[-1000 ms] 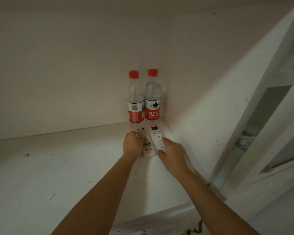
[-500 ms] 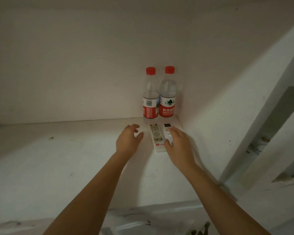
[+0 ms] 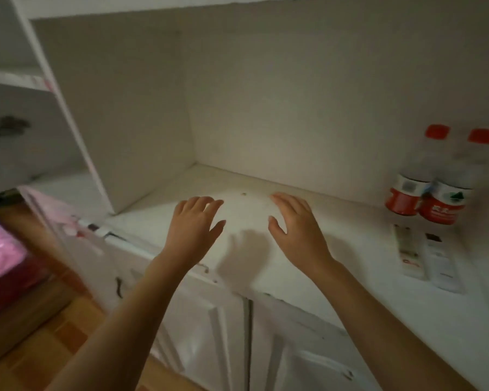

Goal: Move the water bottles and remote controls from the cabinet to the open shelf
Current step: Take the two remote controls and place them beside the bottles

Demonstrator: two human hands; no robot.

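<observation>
Hovering over shelf (image 3: 266, 198): left hand (image 3: 194, 224) and right hand (image 3: 295, 224), both empty, fingers spread; bottles (image 3: 424, 190) and remotes (image 3: 424, 255) sitting far right.

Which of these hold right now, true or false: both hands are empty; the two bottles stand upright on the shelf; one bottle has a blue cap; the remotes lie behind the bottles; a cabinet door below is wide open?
1. Both hands are empty. True: the left hand and right hand are open over the shelf surface.
2. The two bottles stand upright. True: left bottle, right bottle.
3. One cap is blue. False: both are red.
4. The remotes lie behind the bottles. False: the two remotes lie in front.
5. A lower door is wide open. False: the cabinet doors look shut.
</observation>
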